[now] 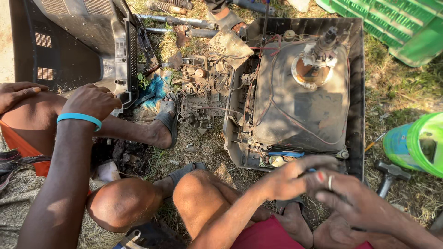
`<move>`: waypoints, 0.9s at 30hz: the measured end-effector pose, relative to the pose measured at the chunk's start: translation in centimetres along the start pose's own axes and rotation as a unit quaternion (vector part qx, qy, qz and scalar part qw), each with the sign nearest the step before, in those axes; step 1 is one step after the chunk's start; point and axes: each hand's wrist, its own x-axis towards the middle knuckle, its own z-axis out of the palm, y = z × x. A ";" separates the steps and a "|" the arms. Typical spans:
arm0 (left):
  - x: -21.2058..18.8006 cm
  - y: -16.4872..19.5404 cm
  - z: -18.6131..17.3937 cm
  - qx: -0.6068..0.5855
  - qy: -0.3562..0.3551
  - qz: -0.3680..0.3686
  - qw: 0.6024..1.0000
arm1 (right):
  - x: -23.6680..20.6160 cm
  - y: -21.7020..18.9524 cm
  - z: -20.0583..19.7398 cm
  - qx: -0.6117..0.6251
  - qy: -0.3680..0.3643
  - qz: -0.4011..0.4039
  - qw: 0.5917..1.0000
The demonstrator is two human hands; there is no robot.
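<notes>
Both own hands meet at the lower right of the frame, just in front of the open TV set (355, 92). The left hand (290, 177) is curled narrow over a small red and blue item (319, 176), prob. a tool handle, but I cannot tell what it is exactly. The right hand (357, 203), w/ a ring, lies against it with fingers half bent; if it grips anything I cannot tell. The hands stay close to the body, I think to work on the small item before going to the set. The set fills the centre and upper right. It lies face down, so the picture tube (300, 106) shows its dusty grey-brown back, and the tube neck (323, 46) points up at the camera, easy to reach. The circuit board (203, 87) is pulled out to the left on the grass, wires still joined. The black back cover (78, 46) stands at upper left. A co-worker's hand (92, 101) w/ a blue wristband rests on a knee at left. A hammer (390, 175) lies near the right hand, beside a green container (415, 143).
</notes>
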 end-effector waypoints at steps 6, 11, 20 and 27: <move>-0.1 0.1 0.3 -0.007 -0.005 0.006 1.000 | 0.4 9.9 1.7 0.165 0.168 0.286 0.929; -0.8 0.4 0.3 0.001 -0.021 0.000 1.000 | 0.3 15.4 4.0 0.168 0.191 0.365 0.896; -1.8 1.8 -0.1 0.064 -0.082 -0.031 0.994 | -0.8 16.6 9.2 -0.313 0.054 0.140 0.938; -2.2 1.6 -0.3 0.046 -0.082 -0.025 0.995 | -1.2 15.6 8.0 -0.303 0.095 0.181 0.931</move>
